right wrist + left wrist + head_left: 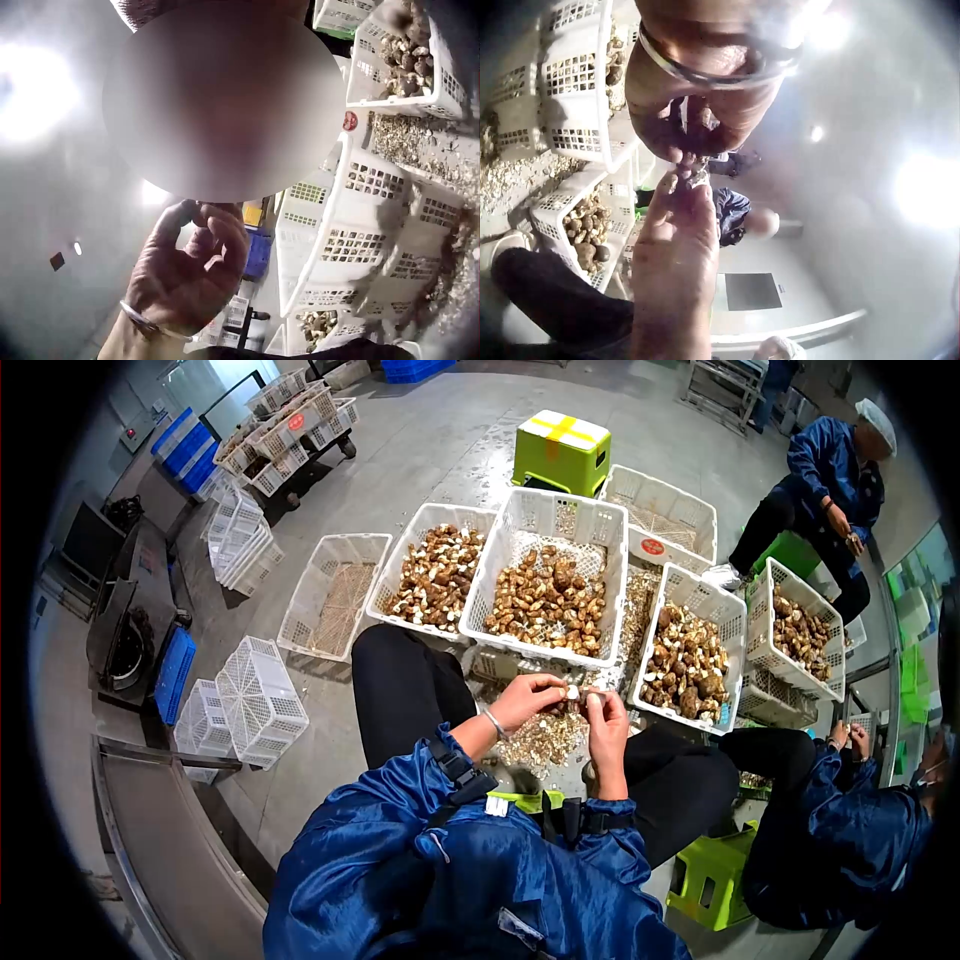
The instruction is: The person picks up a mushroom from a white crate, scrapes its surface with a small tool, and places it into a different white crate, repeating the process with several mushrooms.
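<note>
The left hand (520, 704) has thumb and fingertips brought together on a small pale piece (573, 692), and the right hand (607, 732), just beside it, pinches at the same piece, so it sits between the two sets of fingertips; in the right-wrist view a blurred patch covers much of this. A metal bracelet (494, 724) circles the wrist behind the left grip, and dark-trousered knees (410, 675) flank both hands. Below the grip lies a heap of pale trimmings (545, 748). Just beyond it stands a white crate (530, 510) part filled with brown-and-white mushrooms (548, 600); a second crate (462, 517) of them is beyond and left of the grip, a third (716, 603) to its right. Right of the grip and nearer the body, a person in blue (860, 830) sits near a green stool (712, 875). Past the middle crate is a green box (563, 455) with a white top; far right sits a white-capped person (835, 465), and far left is a cart piled with crates (300, 425)
</note>
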Demonstrator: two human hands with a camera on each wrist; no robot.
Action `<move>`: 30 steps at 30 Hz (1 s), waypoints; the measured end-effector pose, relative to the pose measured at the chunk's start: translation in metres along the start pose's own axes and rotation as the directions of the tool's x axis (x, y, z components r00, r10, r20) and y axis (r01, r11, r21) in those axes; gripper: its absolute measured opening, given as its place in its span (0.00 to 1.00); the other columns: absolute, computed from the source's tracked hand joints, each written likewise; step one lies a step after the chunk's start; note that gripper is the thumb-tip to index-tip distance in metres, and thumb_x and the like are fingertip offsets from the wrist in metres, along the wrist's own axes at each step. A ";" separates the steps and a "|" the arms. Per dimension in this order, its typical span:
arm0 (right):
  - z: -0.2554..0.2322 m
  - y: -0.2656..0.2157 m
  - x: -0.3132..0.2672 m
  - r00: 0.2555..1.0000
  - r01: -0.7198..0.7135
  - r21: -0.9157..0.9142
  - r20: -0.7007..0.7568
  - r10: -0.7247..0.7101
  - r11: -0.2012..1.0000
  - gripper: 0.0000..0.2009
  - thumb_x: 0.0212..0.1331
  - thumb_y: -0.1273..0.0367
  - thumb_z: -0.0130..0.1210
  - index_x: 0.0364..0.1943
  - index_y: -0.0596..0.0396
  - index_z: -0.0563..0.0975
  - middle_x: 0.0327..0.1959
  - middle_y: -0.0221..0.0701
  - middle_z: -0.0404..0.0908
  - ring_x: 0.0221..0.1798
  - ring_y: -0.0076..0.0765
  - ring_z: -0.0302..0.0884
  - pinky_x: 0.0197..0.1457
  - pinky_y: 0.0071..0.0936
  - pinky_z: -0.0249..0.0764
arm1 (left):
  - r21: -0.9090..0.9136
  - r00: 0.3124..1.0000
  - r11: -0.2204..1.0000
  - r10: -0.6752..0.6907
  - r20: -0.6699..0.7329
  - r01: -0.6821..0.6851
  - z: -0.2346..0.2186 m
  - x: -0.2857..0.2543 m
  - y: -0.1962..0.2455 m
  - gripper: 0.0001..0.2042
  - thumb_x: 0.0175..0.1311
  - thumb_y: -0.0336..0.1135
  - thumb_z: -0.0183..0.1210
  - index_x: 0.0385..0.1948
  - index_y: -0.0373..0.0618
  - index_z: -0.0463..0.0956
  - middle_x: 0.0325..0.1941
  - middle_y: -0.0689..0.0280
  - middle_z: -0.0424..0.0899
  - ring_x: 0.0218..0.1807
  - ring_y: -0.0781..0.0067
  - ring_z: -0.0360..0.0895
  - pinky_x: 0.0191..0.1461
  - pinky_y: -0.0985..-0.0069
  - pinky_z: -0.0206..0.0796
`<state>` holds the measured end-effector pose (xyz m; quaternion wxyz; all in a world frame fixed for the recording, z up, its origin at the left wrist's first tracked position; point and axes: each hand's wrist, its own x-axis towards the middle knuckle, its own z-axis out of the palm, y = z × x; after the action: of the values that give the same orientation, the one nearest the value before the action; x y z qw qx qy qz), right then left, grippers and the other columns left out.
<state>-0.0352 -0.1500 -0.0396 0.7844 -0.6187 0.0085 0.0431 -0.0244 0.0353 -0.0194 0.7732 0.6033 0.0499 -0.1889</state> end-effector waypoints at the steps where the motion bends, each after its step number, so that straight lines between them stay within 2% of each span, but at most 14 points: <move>1: 0.001 0.000 0.001 0.999 0.031 0.040 0.009 -0.031 0.999 0.06 0.65 0.71 0.56 0.39 0.59 0.78 0.44 0.27 0.79 0.39 0.15 0.71 0.42 0.16 0.69 | -0.125 0.998 0.990 -0.066 0.005 0.066 0.001 0.000 0.001 0.15 0.66 0.33 0.59 0.51 0.37 0.76 0.39 0.67 0.82 0.37 0.80 0.79 0.42 0.81 0.74; 4: 0.010 -0.012 -0.003 0.993 0.114 -0.088 0.028 -0.112 0.990 0.07 0.67 0.69 0.54 0.39 0.59 0.77 0.36 0.26 0.80 0.35 0.15 0.71 0.41 0.16 0.69 | -0.146 0.997 0.988 -0.055 -0.058 0.046 0.007 -0.002 0.005 0.16 0.66 0.33 0.59 0.52 0.36 0.75 0.41 0.66 0.82 0.38 0.80 0.79 0.42 0.81 0.74; 5: 0.012 -0.005 -0.003 0.985 0.170 -0.044 0.021 -0.169 0.984 0.07 0.66 0.69 0.54 0.38 0.59 0.78 0.36 0.24 0.80 0.34 0.13 0.70 0.40 0.15 0.68 | -0.134 0.997 0.989 -0.072 -0.035 0.067 0.006 -0.002 0.006 0.17 0.66 0.33 0.58 0.53 0.35 0.74 0.43 0.65 0.82 0.39 0.79 0.79 0.41 0.80 0.75; 8: -0.005 0.000 0.001 0.997 -0.072 -0.058 -0.006 0.072 0.996 0.05 0.64 0.71 0.56 0.36 0.59 0.77 0.45 0.27 0.79 0.40 0.14 0.71 0.42 0.15 0.68 | -0.217 0.995 0.971 -0.100 0.020 0.102 0.003 -0.002 0.002 0.17 0.67 0.33 0.57 0.54 0.34 0.73 0.44 0.65 0.81 0.39 0.79 0.79 0.41 0.80 0.75; 9: -0.003 -0.004 0.002 1.000 -0.030 -0.011 0.005 0.030 0.999 0.05 0.64 0.71 0.57 0.35 0.60 0.77 0.44 0.27 0.79 0.40 0.15 0.71 0.41 0.16 0.69 | -0.238 0.994 0.965 -0.107 0.017 0.108 0.003 -0.002 0.002 0.16 0.68 0.33 0.57 0.54 0.34 0.73 0.43 0.65 0.81 0.39 0.79 0.79 0.41 0.80 0.75; 12: 0.013 -0.016 -0.005 0.994 0.107 -0.102 0.002 -0.107 0.989 0.07 0.65 0.69 0.56 0.34 0.60 0.77 0.33 0.25 0.79 0.34 0.16 0.72 0.38 0.17 0.68 | -0.199 0.990 0.972 -0.134 -0.031 0.126 0.006 -0.002 0.007 0.16 0.68 0.33 0.56 0.53 0.34 0.73 0.42 0.65 0.81 0.39 0.79 0.78 0.41 0.79 0.74; 13: 0.011 -0.004 -0.001 0.962 0.273 -0.201 0.043 -0.270 0.941 0.08 0.66 0.69 0.55 0.34 0.60 0.77 0.33 0.25 0.79 0.34 0.16 0.72 0.38 0.17 0.69 | -0.198 0.991 0.972 -0.133 -0.030 0.125 0.005 -0.001 0.005 0.14 0.68 0.33 0.56 0.52 0.35 0.74 0.42 0.66 0.81 0.39 0.78 0.78 0.41 0.79 0.75; 15: 0.004 -0.005 -0.001 0.996 0.090 -0.131 0.030 -0.087 0.987 0.07 0.65 0.70 0.55 0.34 0.60 0.77 0.40 0.28 0.79 0.38 0.17 0.72 0.40 0.17 0.70 | -0.300 0.990 0.944 -0.144 0.010 0.140 0.003 -0.003 0.004 0.13 0.68 0.34 0.56 0.50 0.36 0.75 0.41 0.66 0.80 0.38 0.78 0.78 0.41 0.79 0.75; 17: -0.002 -0.006 0.000 0.997 -0.061 -0.029 0.040 0.062 0.998 0.06 0.64 0.71 0.56 0.34 0.60 0.77 0.48 0.30 0.78 0.41 0.16 0.71 0.41 0.18 0.69 | -0.404 0.985 0.899 -0.160 0.057 0.170 -0.001 0.000 -0.002 0.12 0.68 0.35 0.56 0.47 0.38 0.75 0.40 0.66 0.80 0.38 0.77 0.78 0.40 0.79 0.75; 20: 0.004 -0.004 -0.001 0.989 0.136 -0.063 0.073 -0.131 0.989 0.06 0.65 0.70 0.56 0.35 0.60 0.77 0.43 0.27 0.80 0.37 0.14 0.69 0.39 0.18 0.68 | -0.434 0.985 0.884 -0.157 0.074 0.173 0.000 0.000 0.001 0.12 0.69 0.35 0.55 0.47 0.38 0.75 0.39 0.65 0.80 0.37 0.77 0.78 0.39 0.78 0.75; 25: 0.000 -0.007 -0.001 0.996 0.039 -0.038 0.079 -0.036 0.999 0.07 0.66 0.70 0.55 0.39 0.60 0.78 0.41 0.26 0.80 0.35 0.13 0.66 0.39 0.16 0.66 | -0.526 0.975 0.821 -0.179 0.135 0.224 -0.001 -0.001 0.000 0.11 0.69 0.34 0.54 0.46 0.38 0.74 0.38 0.65 0.78 0.33 0.77 0.74 0.36 0.78 0.71; 30: 0.007 -0.011 -0.003 0.991 0.108 -0.048 0.083 -0.104 0.993 0.06 0.65 0.70 0.55 0.34 0.60 0.76 0.38 0.26 0.80 0.33 0.13 0.65 0.37 0.16 0.65 | -0.526 0.974 0.821 -0.169 0.149 0.222 -0.004 0.002 -0.002 0.09 0.69 0.33 0.55 0.44 0.39 0.74 0.38 0.64 0.78 0.32 0.77 0.74 0.36 0.78 0.70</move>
<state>-0.0376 -0.1462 -0.0266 0.7689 -0.6362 -0.0571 0.0267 -0.0224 0.0388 -0.0227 0.8894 0.3435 0.1257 -0.2741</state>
